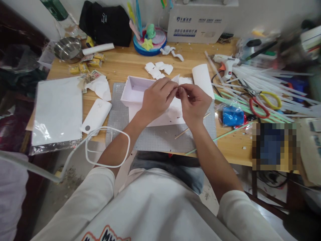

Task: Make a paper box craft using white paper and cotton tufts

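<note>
My left hand (157, 97) and my right hand (197, 102) meet at the fingertips over the work mat. Both are pinched together; whatever lies between the fingers is too small to make out. Under them a white sheet (155, 117) with a few dark specks rests on the grey cutting mat (150, 140). An open white box (134, 92) stands just left of my left hand. Torn white paper pieces (156, 70) lie beyond the hands, and a curled white sheet (202, 78) is behind my right hand. A thin wooden stick (183, 133) lies near my right wrist.
On the right are a glue gun (227, 65), scissors (259, 107), many translucent sticks (271, 80) and a blue packet (233, 116). A power bank (97, 113), bagged white sheets (59, 110) and a metal bowl (68, 49) are left. A looped white tube (107, 165) crosses above my left forearm.
</note>
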{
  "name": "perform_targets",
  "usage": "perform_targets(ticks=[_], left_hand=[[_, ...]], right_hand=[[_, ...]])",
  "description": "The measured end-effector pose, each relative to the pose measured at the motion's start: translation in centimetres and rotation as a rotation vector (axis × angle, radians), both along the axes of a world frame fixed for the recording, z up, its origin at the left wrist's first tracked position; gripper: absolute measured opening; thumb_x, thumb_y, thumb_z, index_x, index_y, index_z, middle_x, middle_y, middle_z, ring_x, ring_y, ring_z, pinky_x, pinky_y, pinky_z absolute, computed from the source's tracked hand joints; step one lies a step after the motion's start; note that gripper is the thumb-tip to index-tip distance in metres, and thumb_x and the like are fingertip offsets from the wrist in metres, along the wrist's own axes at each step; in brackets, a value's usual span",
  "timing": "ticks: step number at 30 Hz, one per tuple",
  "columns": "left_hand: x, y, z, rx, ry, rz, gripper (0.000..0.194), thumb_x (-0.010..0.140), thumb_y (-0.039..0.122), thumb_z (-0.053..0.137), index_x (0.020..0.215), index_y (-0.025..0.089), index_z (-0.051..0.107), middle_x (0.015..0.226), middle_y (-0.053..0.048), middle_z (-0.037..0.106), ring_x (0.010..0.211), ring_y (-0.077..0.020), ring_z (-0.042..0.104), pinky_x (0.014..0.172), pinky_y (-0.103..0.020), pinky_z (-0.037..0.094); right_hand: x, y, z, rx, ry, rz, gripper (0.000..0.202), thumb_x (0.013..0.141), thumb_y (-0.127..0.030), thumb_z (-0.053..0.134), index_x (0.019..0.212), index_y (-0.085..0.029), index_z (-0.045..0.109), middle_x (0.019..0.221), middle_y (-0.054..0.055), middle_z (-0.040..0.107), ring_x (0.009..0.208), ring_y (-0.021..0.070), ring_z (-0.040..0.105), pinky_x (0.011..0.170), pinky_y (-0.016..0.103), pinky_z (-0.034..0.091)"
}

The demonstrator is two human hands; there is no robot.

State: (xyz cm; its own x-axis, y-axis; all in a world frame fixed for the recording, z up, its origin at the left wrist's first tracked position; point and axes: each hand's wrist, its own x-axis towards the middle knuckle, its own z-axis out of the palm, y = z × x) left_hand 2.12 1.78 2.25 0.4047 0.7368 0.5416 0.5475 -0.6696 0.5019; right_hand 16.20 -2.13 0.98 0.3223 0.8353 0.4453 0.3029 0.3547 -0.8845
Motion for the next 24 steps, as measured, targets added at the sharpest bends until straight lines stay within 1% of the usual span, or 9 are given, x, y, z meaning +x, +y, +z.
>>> perform_targets(ticks=[3, 5, 10, 13, 18, 21, 24], left_hand=[[-0.05, -0.05, 0.05, 0.039, 0.068, 0.02, 0.032, 0.107, 0.035, 0.04, 0.106, 0.02, 0.068, 0.103, -0.008, 0.07, 0.101, -0.0189, 0.065, 0.087, -0.031, 0.049], [-0.06, -0.05, 0.03, 0.061, 0.102, 0.027, 0.032, 0.107, 0.035, 0.04, 0.106, 0.02, 0.068, 0.103, -0.008, 0.07, 0.101, -0.0185, 0.065, 0.086, -0.031, 0.049], [0.02, 0.06, -0.2, 0.106, 0.116, 0.04, 0.031, 0.107, 0.035, 0.042, 0.102, 0.02, 0.068, 0.099, -0.007, 0.07, 0.098, -0.0184, 0.066, 0.083, -0.031, 0.05], [0.1, 0.08, -0.28, 0.103, 0.101, 0.038, 0.029, 0.106, 0.034, 0.044, 0.1, 0.02, 0.068, 0.098, -0.007, 0.07, 0.097, -0.0185, 0.066, 0.082, -0.031, 0.05], [0.12, 0.09, -0.23, 0.08, 0.046, 0.013, 0.026, 0.105, 0.033, 0.046, 0.098, 0.02, 0.068, 0.098, -0.007, 0.071, 0.096, -0.019, 0.067, 0.082, -0.032, 0.052], [0.12, 0.1, -0.26, 0.062, 0.001, -0.003, 0.028, 0.105, 0.035, 0.045, 0.099, 0.02, 0.068, 0.098, -0.007, 0.071, 0.095, -0.0184, 0.067, 0.082, -0.031, 0.053], [0.13, 0.1, -0.4, 0.028, -0.071, -0.023, 0.03, 0.106, 0.039, 0.045, 0.1, 0.02, 0.068, 0.098, -0.007, 0.07, 0.094, -0.0173, 0.068, 0.08, -0.03, 0.055]], right_hand=[[0.07, 0.2, -0.39, 0.028, -0.04, -0.005, 0.029, 0.092, -0.053, 0.064, 0.094, -0.025, 0.072, 0.085, 0.0, 0.075, 0.073, 0.0137, 0.073, 0.072, 0.031, 0.065], [0.11, 0.25, -0.47, 0.047, -0.067, -0.022, 0.028, 0.093, -0.051, 0.063, 0.093, -0.025, 0.072, 0.083, -0.001, 0.074, 0.072, 0.0131, 0.072, 0.071, 0.031, 0.064], [0.18, 0.03, -0.03, 0.061, -0.113, -0.035, 0.022, 0.095, -0.045, 0.062, 0.091, -0.025, 0.07, 0.08, -0.002, 0.073, 0.069, 0.0117, 0.072, 0.065, 0.027, 0.062], [0.18, -0.05, 0.06, 0.055, -0.106, -0.023, 0.021, 0.095, -0.044, 0.062, 0.091, -0.025, 0.069, 0.079, -0.002, 0.072, 0.069, 0.0116, 0.072, 0.064, 0.026, 0.062], [0.21, 0.23, -0.57, 0.054, -0.049, 0.002, 0.021, 0.095, -0.045, 0.062, 0.091, -0.025, 0.068, 0.079, -0.003, 0.07, 0.071, 0.0113, 0.072, 0.068, 0.027, 0.063], [0.22, 0.36, -0.78, 0.069, 0.002, 0.033, 0.019, 0.094, -0.044, 0.063, 0.091, -0.025, 0.069, 0.078, -0.003, 0.07, 0.07, 0.011, 0.071, 0.069, 0.027, 0.063], [0.18, 0.34, -0.62, 0.071, 0.05, 0.052, 0.019, 0.093, -0.043, 0.066, 0.09, -0.025, 0.069, 0.078, -0.003, 0.07, 0.068, 0.011, 0.071, 0.069, 0.028, 0.064]])
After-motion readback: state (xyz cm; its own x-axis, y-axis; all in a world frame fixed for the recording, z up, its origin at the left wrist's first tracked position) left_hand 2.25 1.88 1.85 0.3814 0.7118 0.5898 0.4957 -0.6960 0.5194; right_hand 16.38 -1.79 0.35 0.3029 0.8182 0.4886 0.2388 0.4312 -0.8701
